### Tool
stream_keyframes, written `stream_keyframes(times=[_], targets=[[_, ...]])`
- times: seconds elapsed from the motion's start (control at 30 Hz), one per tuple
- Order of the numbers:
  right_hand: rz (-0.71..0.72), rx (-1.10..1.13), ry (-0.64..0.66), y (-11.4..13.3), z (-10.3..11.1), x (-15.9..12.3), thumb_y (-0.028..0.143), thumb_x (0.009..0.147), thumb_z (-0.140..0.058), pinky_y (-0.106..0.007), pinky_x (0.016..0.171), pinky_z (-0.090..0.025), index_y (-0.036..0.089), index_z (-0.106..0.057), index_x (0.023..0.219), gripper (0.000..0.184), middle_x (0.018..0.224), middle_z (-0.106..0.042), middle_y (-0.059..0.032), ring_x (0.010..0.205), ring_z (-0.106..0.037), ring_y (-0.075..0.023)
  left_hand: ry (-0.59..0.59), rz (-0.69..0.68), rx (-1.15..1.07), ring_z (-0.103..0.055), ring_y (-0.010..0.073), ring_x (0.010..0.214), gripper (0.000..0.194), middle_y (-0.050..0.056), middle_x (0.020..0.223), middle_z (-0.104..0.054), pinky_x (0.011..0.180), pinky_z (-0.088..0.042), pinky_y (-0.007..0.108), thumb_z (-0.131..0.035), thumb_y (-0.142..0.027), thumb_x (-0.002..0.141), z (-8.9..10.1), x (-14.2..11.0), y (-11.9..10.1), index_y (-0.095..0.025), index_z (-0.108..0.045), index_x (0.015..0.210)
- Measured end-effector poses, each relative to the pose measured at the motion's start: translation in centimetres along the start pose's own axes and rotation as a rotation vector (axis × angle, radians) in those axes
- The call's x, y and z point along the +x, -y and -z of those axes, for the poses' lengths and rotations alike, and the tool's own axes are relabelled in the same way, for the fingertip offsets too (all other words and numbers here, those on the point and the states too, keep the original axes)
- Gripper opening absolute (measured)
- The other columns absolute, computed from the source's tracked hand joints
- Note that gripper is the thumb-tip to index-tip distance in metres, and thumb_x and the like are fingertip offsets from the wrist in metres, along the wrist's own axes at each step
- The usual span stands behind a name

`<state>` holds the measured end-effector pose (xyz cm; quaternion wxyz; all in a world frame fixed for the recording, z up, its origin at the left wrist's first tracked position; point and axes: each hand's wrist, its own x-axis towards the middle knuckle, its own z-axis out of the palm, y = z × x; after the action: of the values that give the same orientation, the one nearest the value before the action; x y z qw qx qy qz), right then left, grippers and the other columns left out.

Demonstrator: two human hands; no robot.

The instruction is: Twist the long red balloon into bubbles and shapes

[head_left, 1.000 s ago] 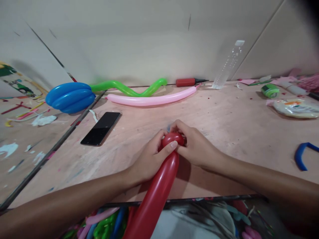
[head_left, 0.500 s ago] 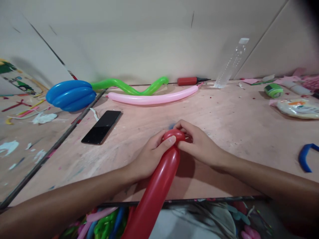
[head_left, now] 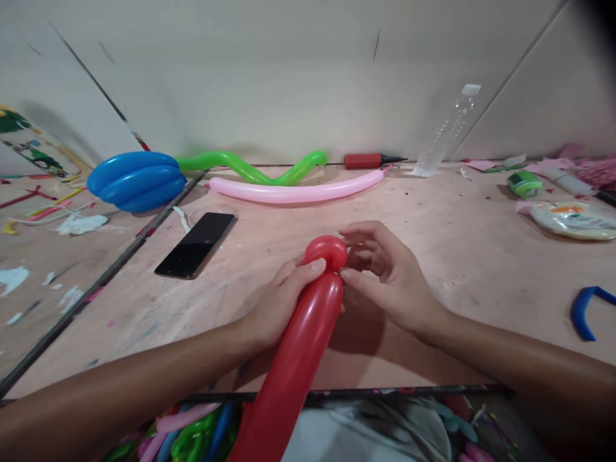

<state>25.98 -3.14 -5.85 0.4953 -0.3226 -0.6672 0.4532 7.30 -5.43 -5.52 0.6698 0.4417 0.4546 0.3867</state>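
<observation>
A long red balloon (head_left: 303, 359) slants up from the bottom edge, with a small rounded bend at its top end and a pinched waist below that bend. My left hand (head_left: 283, 298) is closed around it at the waist, thumb lying across the front. Just to the right, my right hand (head_left: 389, 276) has its fingers curved and apart, the thumb tip beside the waist. Nothing shows gripped between those fingers, though whether the thumb touches the balloon is unclear.
A black phone (head_left: 196, 245) lies left. Behind are a blue balloon bundle (head_left: 137, 181) with a green zigzag balloon (head_left: 250, 170), a pink balloon (head_left: 293, 192), a red hand pump (head_left: 363, 160) and a clear bottle (head_left: 445, 135). Right are a green roll (head_left: 524, 184) and blue strip (head_left: 583, 314).
My right hand has let go of the balloon's top end and moved slightly right, its fingers spreading. The rounded bend now shows more fully, while my left hand keeps its hold.
</observation>
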Motion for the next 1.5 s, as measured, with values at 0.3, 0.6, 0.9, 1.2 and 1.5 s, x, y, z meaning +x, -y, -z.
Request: stream_keyframes(times=[0.3,0.6,0.9,1.2,1.5], targets=[[0.073,-0.220,-0.164,0.7,-0.7,-0.6,0.015,0.086,-0.073,-0.029,0.069,-0.056,0.026,-0.063,0.110,0.029,0.104,-0.071,-0.0011,0.086,-0.070,-0.0152,-0.052,0.122,0.026,-0.063,0.0200,0.057,0.057,0.006,0.068,-0.073,0.056,-0.049,0.031,-0.052,-0.070,0.088,0.2,0.1,0.5,-0.016,-0.071,0.086],[-0.041,-0.136,-0.169,1.0,-1.0,-0.5,0.009,0.077,-0.068,-0.029,0.064,-0.053,0.026,-0.058,0.109,0.038,0.087,-0.069,0.0025,0.080,-0.068,-0.0161,-0.028,-0.096,0.182,-0.067,0.0223,0.078,0.041,0.005,0.090,-0.076,0.071,-0.052,0.033,-0.054,-0.057,0.097,0.5,0.6,1.4,-0.020,-0.072,0.101],[-0.168,-0.088,0.003,0.6,-1.0,-0.4,0.006,0.071,-0.062,-0.027,0.060,-0.044,0.024,-0.053,0.104,0.038,0.075,-0.061,0.0075,0.064,-0.053,-0.0114,-0.188,-0.391,0.336,-0.060,0.0167,0.086,0.021,-0.001,0.091,-0.063,0.083,-0.049,0.028,-0.061,-0.041,0.097,0.2,0.8,-0.7,-0.020,-0.061,0.093],[0.349,-0.511,0.069,1.9,0.6,-0.4,0.006,0.083,-0.064,-0.031,0.068,-0.050,0.027,-0.058,0.104,0.030,0.091,-0.069,0.0021,0.069,-0.061,-0.0137,-0.076,-0.350,0.424,-0.064,0.0204,0.090,0.025,0.001,0.096,-0.070,0.084,-0.049,0.030,-0.069,-0.042,0.092,0.6,1.5,-0.7,-0.019,-0.067,0.100],[0.389,-0.588,0.163,0.9,0.4,0.2,0.003,0.085,-0.057,-0.036,0.077,-0.052,0.025,-0.065,0.088,0.023,0.090,-0.068,-0.0017,0.084,-0.064,-0.0191,0.011,-0.245,0.285,-0.061,0.0210,0.102,0.040,0.002,0.107,-0.069,0.095,-0.047,0.033,-0.052,-0.059,0.102,0.3,1.0,0.6,-0.022,-0.066,0.106]])
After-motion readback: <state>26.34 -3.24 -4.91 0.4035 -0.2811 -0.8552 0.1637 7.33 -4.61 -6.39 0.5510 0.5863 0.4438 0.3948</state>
